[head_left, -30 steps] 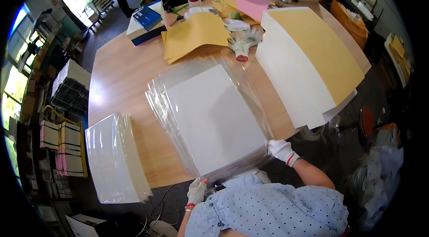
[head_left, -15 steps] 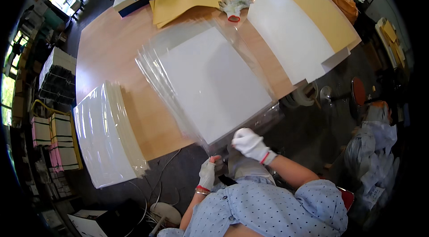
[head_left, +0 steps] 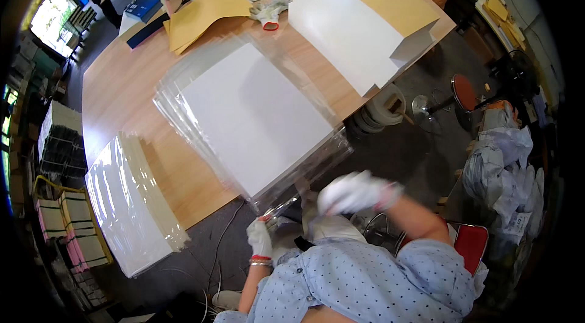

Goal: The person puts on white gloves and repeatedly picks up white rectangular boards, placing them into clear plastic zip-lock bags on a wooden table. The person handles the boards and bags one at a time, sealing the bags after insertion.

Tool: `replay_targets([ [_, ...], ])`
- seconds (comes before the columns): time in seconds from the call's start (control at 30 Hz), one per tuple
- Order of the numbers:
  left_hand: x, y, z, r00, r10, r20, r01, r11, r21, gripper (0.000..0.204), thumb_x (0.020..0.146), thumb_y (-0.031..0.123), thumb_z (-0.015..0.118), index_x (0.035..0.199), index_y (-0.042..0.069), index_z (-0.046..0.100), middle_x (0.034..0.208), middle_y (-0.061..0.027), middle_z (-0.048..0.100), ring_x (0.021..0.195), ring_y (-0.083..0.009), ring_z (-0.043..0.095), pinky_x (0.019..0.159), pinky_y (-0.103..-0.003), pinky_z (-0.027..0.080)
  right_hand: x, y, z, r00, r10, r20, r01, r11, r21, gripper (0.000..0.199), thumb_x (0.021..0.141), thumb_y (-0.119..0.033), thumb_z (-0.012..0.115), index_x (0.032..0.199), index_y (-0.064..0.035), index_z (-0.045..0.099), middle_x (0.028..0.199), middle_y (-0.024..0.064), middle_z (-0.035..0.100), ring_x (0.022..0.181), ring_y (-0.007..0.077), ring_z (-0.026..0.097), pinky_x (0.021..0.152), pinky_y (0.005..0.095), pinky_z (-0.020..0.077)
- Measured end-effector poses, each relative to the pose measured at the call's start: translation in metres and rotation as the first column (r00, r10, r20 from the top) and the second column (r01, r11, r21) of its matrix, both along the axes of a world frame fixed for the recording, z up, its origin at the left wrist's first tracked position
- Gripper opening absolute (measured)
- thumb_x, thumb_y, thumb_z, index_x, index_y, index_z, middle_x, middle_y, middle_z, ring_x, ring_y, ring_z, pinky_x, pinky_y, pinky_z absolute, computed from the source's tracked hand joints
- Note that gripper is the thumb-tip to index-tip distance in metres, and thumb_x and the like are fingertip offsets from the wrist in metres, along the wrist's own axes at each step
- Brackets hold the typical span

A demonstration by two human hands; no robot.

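A white sheet (head_left: 256, 116) lies in a clear plastic bag, on top of a fanned pile of clear plastic bags (head_left: 173, 104), at the table's near edge. The open flap of the bag (head_left: 320, 155) hangs past that edge. My left hand (head_left: 260, 239), in a white glove with bare fingertips, is closed at the bag's near corner, with the film between thumb and fingers. My right hand (head_left: 354, 194), in a white glove, is smeared by motion to the right of that corner, over my lap. Its fingers cannot be made out.
Bagged white sheets (head_left: 125, 201) stand stacked at the left edge of the wooden table (head_left: 122, 91). A tall stack of white and tan sheets (head_left: 341, 24) occupies the far right. Tan envelopes (head_left: 207, 12), a glove (head_left: 271, 15) and a blue box (head_left: 143, 8) lie behind. A red stool (head_left: 463, 91) stands right.
The view has shifted, so the table sits further left. My right hand has moved right, away from the bag's edge, and is blurred. My left hand stays at the near corner.
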State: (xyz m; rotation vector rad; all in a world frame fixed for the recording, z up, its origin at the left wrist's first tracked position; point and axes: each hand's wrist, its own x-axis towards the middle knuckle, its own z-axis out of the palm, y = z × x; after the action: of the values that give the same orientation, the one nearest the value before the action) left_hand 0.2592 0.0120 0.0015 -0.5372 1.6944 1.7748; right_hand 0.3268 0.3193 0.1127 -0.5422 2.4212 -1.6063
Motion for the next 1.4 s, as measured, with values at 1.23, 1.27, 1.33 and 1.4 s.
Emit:
replay_targets([
  [1.23, -0.084, 0.04, 0.043, 0.754, -0.424, -0.502, -0.244, 0.529, -0.813, 0.014, 0.084, 0.012, 0.055, 0.079, -0.001, 0.053, 0.072, -0.0132, 0.053, 0.069, -0.0302, 0.056, 0.065, -0.039, 0.044, -0.106, 0.089, -0.069, 0.71, -0.691, -0.132, 0.587, 0.478, 0.653, 0.013, 0.084, -0.025, 0.05, 0.081, -0.013, 0.055, 0.071, 0.0111, 0.061, 0.063, 0.0342, 0.06, 0.052, 0.0477, 0.0447],
  [1.27, -0.085, 0.033, 0.033, 0.645, -0.55, -0.53, -0.267, 0.488, -0.831, 0.011, 0.081, 0.009, 0.055, 0.08, -0.001, 0.053, 0.077, -0.015, 0.054, 0.072, -0.0322, 0.055, 0.067, -0.04, 0.044, -0.106, 0.089, -0.067, 0.763, -0.635, -0.124, 0.53, 0.503, 0.683, 0.014, 0.084, -0.025, 0.049, 0.083, -0.0127, 0.055, 0.072, 0.0121, 0.062, 0.064, 0.0349, 0.06, 0.053, 0.0479, 0.0452],
  [1.33, -0.084, 0.022, 0.027, 0.598, -0.614, -0.516, -0.198, 0.511, -0.837, 0.01, 0.076, 0.006, 0.054, 0.082, -0.002, 0.054, 0.084, -0.0175, 0.054, 0.078, -0.0336, 0.055, 0.07, -0.04, 0.044, -0.103, 0.088, -0.077, 0.82, -0.556, -0.14, 0.487, 0.546, 0.682, 0.014, 0.084, -0.023, 0.047, 0.082, -0.011, 0.055, 0.073, 0.0131, 0.062, 0.068, 0.0341, 0.061, 0.056, 0.0489, 0.0463],
  [1.4, -0.08, 0.018, 0.032, 0.733, -0.508, -0.452, -0.03, 0.64, -0.768, 0.012, 0.073, 0.004, 0.052, 0.084, -0.002, 0.055, 0.09, -0.0188, 0.054, 0.084, -0.0326, 0.055, 0.071, -0.038, 0.044, -0.101, 0.09, -0.081, 0.849, -0.514, -0.123, 0.475, 0.638, 0.606, 0.021, 0.085, -0.028, 0.048, 0.082, -0.0076, 0.054, 0.073, 0.015, 0.061, 0.071, 0.0354, 0.061, 0.062, 0.0488, 0.047],
])
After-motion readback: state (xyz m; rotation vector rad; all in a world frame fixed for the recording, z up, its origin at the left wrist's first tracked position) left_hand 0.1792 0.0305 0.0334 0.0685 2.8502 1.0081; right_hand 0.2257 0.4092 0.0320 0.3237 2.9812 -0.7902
